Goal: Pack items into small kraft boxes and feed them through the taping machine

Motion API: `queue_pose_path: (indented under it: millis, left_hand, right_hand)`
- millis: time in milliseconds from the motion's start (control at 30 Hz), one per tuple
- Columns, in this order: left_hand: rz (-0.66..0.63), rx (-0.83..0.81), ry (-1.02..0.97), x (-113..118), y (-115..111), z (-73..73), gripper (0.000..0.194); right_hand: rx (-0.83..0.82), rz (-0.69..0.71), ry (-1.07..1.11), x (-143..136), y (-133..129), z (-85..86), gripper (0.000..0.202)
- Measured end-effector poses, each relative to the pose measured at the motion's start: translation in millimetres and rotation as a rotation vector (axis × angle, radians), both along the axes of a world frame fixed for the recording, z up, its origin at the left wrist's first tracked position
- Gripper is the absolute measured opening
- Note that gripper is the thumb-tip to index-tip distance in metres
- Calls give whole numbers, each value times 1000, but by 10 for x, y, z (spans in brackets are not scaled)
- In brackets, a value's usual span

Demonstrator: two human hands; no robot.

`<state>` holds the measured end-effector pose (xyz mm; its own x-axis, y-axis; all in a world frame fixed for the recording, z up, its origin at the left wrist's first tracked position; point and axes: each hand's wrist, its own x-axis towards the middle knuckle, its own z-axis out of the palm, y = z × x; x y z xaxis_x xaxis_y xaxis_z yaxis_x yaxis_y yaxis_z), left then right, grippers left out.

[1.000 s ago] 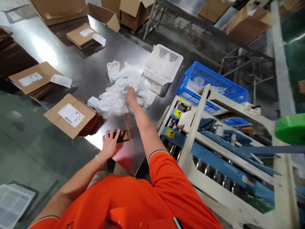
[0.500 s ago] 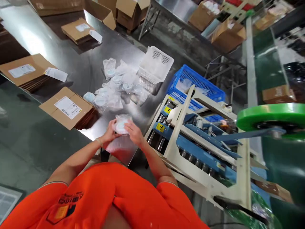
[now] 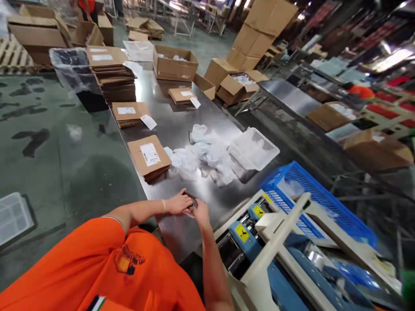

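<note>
My left hand (image 3: 179, 203) and my right hand (image 3: 201, 211) meet low over the near end of the steel table (image 3: 155, 97), fingers closed around a small bagged item (image 3: 194, 204). A dark patch of it shows between the fingertips, and a pale edge shows below; the rest is hidden. Beyond the hands lies a loose heap of clear plastic bags (image 3: 207, 153) with pale blue round pieces inside. Left of the heap, a stack of flat cardboard boxes (image 3: 151, 154) with a white label sits at the table's edge.
A white perforated basket (image 3: 256, 149) lies tilted beside the heap. At the right stand a roller machine (image 3: 249, 242) and a blue crate (image 3: 319, 198). More flat cardboard stacks (image 3: 128, 113) line the left edge. An open carton (image 3: 175, 65) stands at the far end.
My view has swung up and left, showing more of the table and room. The bagged item's pale blue face was visible between my hands; now a dark patch shows and the hands cover more.
</note>
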<state>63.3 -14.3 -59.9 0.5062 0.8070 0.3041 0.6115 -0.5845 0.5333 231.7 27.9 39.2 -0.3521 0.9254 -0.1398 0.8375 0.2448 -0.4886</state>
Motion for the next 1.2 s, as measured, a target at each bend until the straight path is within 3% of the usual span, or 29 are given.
queue_pose_path:
  millis: [100,167,333,533,667,767,833,933,1000,1067,1200]
  left_hand:
    - [-9,54,30,16,-8,28,35]
    - [-13,64,33,19,-6,52,38]
    - [-26,20,52,15,18,101,48]
    - [-52,45,69,-25,-7,121,37]
    - [-90,-44,98,-72,-15,232,30]
    - [-109,-152,87,-124,-18,316,28]
    - [-115,-203,5,-190,-14,305,27]
    - [-80,-304,-278,-374,-11,154,27]
    - [115,-396,-507,-518,-29,7,36]
    - [266,-566,-671,-599,-54,-127,57]
    - [208,-916,-825,-443,-16,-272,87]
  right_hand:
    - [116,-262,76,378,-61,53,2]
    - [58,-410,144,469,-51,6,12]
    - [-87,-377,221,476,-54,-116,22]
    - [54,-500,294,810,-112,48,24]
    - [-150,-157,195,388,-101,21,25]
    - [-198,-115,124,87,-91,-73,25]
    - [-218,-100,108,116,-111,-140,15]
    - [-179,91,47,351,-253,-226,9]
    - [-124,181,-10,462,-380,-275,15]
    - [-88,164,-35,489,-463,-315,21]
    - [-109,104,-31,415,-404,-327,22]
